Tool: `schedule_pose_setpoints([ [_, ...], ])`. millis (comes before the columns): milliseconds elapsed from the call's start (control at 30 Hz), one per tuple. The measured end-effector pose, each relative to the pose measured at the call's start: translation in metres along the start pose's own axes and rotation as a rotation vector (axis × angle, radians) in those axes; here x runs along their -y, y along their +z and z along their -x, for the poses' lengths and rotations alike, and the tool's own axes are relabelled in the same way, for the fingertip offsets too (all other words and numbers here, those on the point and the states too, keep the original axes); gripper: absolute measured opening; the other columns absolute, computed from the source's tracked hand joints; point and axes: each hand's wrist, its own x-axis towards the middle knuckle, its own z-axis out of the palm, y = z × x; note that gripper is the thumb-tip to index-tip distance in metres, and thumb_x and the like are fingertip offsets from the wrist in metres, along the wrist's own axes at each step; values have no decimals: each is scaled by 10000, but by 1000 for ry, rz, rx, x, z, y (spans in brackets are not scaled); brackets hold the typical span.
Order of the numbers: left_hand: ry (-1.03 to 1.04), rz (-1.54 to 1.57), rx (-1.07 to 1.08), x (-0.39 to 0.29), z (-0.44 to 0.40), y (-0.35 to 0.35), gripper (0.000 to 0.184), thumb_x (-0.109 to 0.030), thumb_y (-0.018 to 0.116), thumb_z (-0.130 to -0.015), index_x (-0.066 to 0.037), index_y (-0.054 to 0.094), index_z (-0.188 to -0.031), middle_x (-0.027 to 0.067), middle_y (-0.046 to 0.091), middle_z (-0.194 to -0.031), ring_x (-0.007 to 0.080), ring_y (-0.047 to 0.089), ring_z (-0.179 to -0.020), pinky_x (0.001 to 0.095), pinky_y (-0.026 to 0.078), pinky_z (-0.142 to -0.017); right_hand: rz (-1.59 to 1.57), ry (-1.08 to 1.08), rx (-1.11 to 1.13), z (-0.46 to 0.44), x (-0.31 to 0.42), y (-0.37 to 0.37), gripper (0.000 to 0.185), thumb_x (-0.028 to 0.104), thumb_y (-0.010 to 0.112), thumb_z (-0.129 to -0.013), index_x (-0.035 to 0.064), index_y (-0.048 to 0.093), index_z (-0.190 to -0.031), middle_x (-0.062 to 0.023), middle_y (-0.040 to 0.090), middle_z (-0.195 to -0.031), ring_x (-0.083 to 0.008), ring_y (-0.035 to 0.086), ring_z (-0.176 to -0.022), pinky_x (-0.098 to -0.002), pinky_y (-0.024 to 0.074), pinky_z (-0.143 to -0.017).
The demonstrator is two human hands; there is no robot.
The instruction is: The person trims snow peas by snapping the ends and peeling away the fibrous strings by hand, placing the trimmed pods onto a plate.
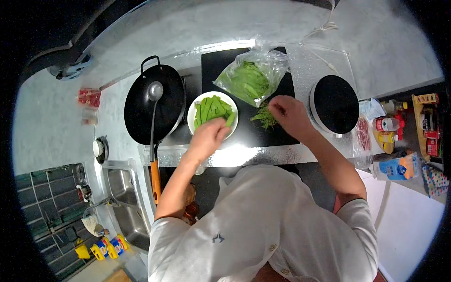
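Note:
My left hand (209, 136) is over the near side of a white plate (190, 120) of flat green pea pods (210, 108). Its fingers are closed, and one pod (230, 119) juts out at their tips. To the right, my right hand (292, 115) hangs beside a small heap of thin green trimmings (265, 116) on the black cooktop (253, 138). Those fingers are pinched together; whatever is between them is hidden. Behind both hands lies a clear plastic bag (277, 63) with more green pods (249, 80) inside.
On the left sits a black wok (136, 103) with a ladle (155, 91) in it, its orange handle (155, 181) reaching over the counter edge. A round black-topped cooker (334, 104) stands to the right, near bottles (387, 124). A steel sink (123, 183) is at lower left.

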Motion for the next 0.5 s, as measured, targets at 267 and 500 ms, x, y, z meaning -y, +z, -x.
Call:
schedule_pose_setpoints([
  [267, -65, -276, -88, 40, 13, -6, 172, -190, 688, -864, -29, 635, -892, 190, 663, -839, 387, 649, -792, 475, 501, -701, 338, 102, 24, 6, -40, 15, 69, 135, 640, -845, 74, 629, -875, -114, 655, -877, -320, 626, -866, -461, 519, -741],
  [500, -124, -287, -72, 47, 10, -5, 206, -219, 690, -866, -19, 644, -863, 187, 673, -838, 380, 655, -801, 474, 506, -714, 551, -110, 38, 16, -58, 31, 89, 131, 629, -816, 53, 606, -852, -92, 650, -929, -314, 607, -888, -439, 540, -751],
])
